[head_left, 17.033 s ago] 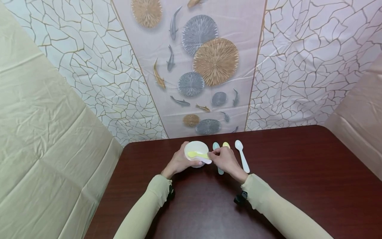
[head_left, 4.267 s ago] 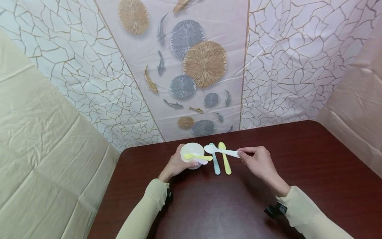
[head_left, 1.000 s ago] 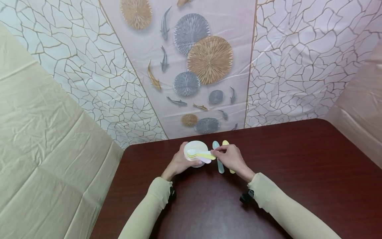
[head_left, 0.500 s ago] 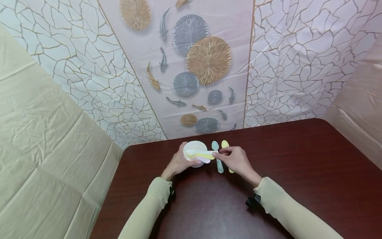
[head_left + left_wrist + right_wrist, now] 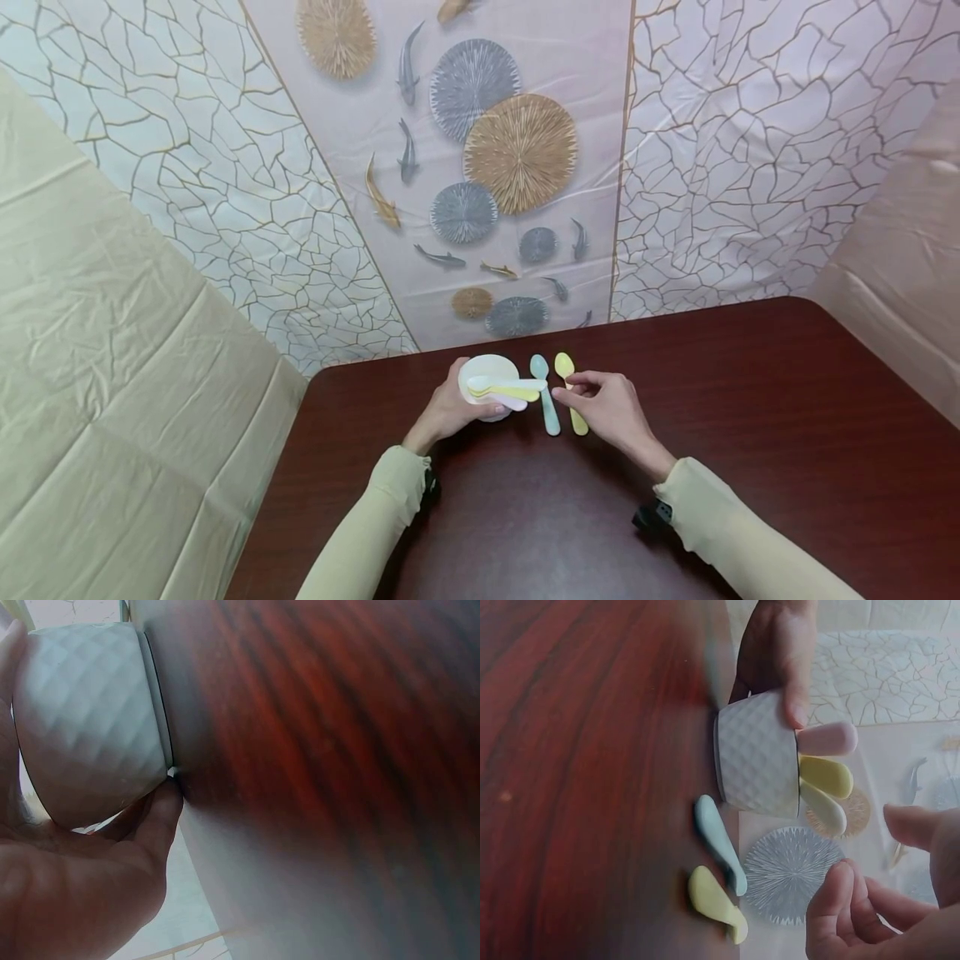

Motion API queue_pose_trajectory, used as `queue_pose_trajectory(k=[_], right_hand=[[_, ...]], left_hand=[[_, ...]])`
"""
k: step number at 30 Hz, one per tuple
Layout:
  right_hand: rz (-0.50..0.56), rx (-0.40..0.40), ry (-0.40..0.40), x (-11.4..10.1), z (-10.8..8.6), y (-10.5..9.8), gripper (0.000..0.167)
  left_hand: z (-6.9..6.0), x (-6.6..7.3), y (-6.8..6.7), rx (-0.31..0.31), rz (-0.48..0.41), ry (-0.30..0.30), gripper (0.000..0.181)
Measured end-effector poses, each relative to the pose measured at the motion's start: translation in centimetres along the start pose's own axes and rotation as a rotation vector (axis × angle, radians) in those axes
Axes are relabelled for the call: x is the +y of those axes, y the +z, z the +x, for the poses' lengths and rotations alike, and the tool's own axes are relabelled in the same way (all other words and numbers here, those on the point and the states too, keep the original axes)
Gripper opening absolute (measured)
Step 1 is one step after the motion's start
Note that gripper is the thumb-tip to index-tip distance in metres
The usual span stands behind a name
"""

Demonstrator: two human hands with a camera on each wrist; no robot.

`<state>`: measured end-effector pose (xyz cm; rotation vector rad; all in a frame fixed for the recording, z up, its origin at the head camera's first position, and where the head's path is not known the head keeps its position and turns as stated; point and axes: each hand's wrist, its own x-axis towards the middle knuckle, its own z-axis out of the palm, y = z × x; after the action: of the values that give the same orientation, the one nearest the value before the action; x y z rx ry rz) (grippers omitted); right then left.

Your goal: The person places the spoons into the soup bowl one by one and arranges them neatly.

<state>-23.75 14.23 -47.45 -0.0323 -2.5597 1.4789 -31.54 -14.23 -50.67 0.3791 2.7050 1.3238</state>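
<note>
A white bowl with a diamond-textured side (image 5: 757,754) stands on the table, and the left hand (image 5: 450,410) grips it round its side, thumb near the rim. Three spoons rest in it, handles over the right rim: pink (image 5: 829,739), yellow (image 5: 829,777) and white (image 5: 825,808). To the right of the bowl lie a light blue spoon (image 5: 550,412) and another yellow spoon (image 5: 564,365). Over that yellow spoon hovers the right hand (image 5: 611,410), thumb and fingers apart with nothing between them. In the left wrist view the bowl (image 5: 90,712) hides part of the left fingers.
The dark red-brown table (image 5: 495,533) reaches back to a patterned cloth (image 5: 525,250) close behind the bowl. Plain beige cloth (image 5: 112,333) hangs on the left, with more on the right side.
The right hand has let go of the white spoon, which now rests in the bowl, and has moved right. Earlier that spoon lay on the table. The left hand still holds the bowl.
</note>
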Motion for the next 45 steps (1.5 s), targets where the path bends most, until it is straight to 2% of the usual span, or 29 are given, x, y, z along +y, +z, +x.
queue_pose_trajectory(k=[14,32,45], right_hand=[[-0.123,-0.013,0.011,1.4,-0.6,-0.7,0.028],[-0.221,-0.083,0.068,2.8,-1.0,-0.4,0.043],[-0.268,-0.118,0.083,3.1,-0.8,-0.4,0.047]], left_hand=[[-0.1,0.0,0.0,0.000,0.000,-0.006,0.108],[-0.2,0.2,0.0,-0.001,-0.004,-0.016,0.104],[0.0,0.2,0.0,-0.002,-0.014,-0.020,0.106]])
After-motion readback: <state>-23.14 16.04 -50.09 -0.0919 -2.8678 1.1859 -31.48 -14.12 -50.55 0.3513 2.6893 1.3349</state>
